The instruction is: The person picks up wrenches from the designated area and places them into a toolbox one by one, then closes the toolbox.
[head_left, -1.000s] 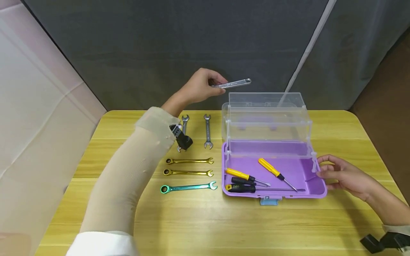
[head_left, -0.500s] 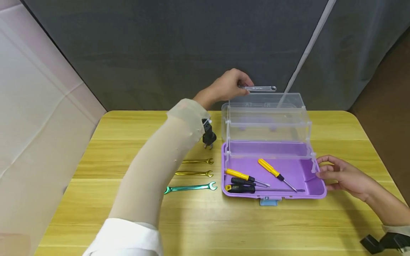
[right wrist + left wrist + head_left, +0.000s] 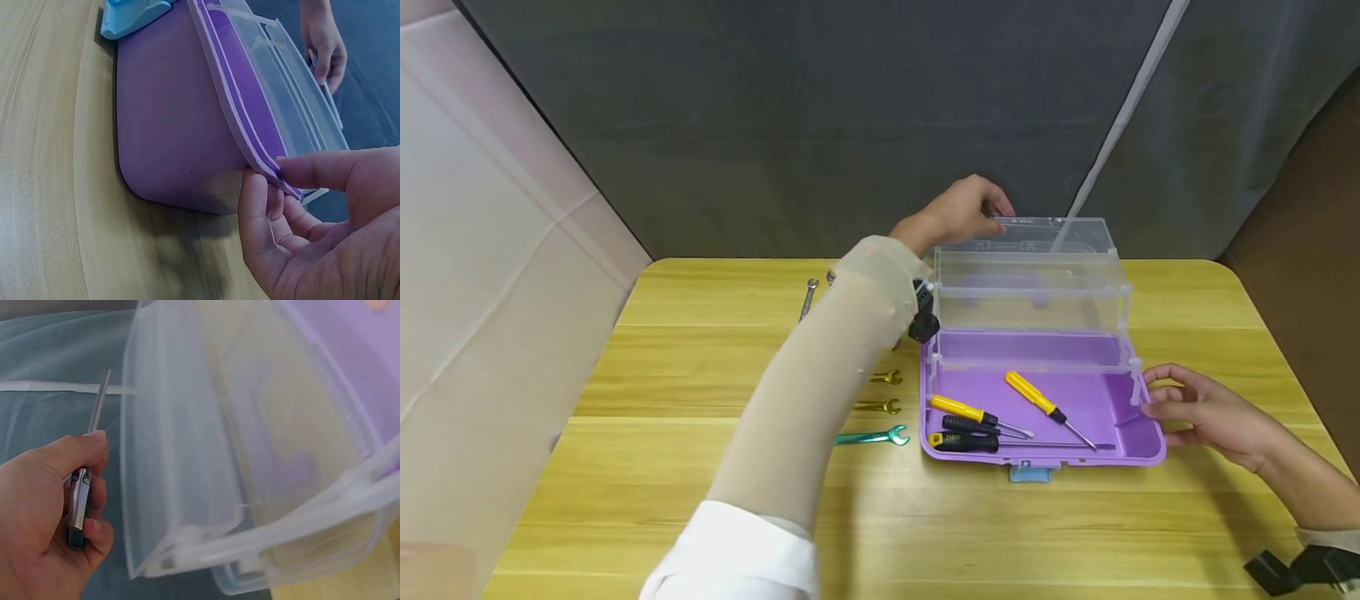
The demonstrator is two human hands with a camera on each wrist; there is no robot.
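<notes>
My left hand [image 3: 970, 208] holds a silver adjustable wrench [image 3: 100, 403] by its head end, the handle pointing right. In the head view it is level with the upper edge of the top clear tray [image 3: 1026, 267], behind or over it. The left wrist view has the hand beside that tray, apart from it. A purple toolbox [image 3: 1097, 392] stands with its clear tiers raised. My right hand [image 3: 1213, 417] pinches its right rim between thumb and fingers. Inside lie several screwdrivers, among them a yellow one [image 3: 1030, 392] and a black-and-yellow one [image 3: 962, 442].
Left of the toolbox lie a teal wrench [image 3: 872, 437], two gold wrenches, the upper gold wrench [image 3: 886, 377] among them, and a silver wrench [image 3: 808, 298]. My left forearm covers parts of them. A blue latch [image 3: 1030, 473] hangs from the toolbox front. Grey cloth [image 3: 775, 125] rises behind the table.
My left hand has moved right with the adjustable wrench, from left of the toolbox to its raised trays, then lowered slightly. The right hand has stayed on the rim.
</notes>
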